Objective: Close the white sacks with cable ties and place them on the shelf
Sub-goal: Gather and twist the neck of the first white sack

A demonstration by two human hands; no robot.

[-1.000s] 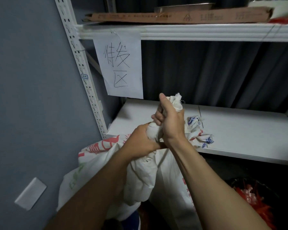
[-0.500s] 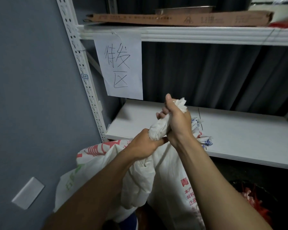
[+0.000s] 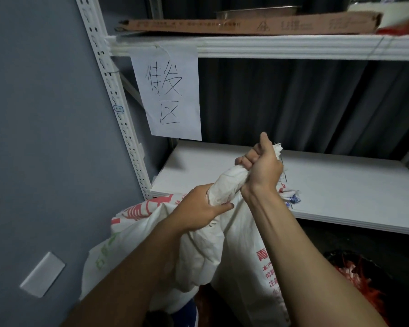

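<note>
White woven plastic sack with red lettering (image 3: 236, 244) bulges out beneath both grips, its mouth gathered into a twisted neck. Left hand (image 3: 198, 210) has its grip curled tight round the base of that neck. Right hand (image 3: 261, 169), just above it, clenches the top of the neck, thumb sticking up, frayed end poking out past the fist. Beyond the grips lies the white shelf board (image 3: 340, 192), and just right of the upper grip a crumpled white scrap with blue and red print (image 3: 292, 198) sits on it. Left of the lower grip, a second white sack with red markings (image 3: 147, 208) shows. High above the grips hangs a handwritten white paper sign (image 3: 172, 90).
</note>
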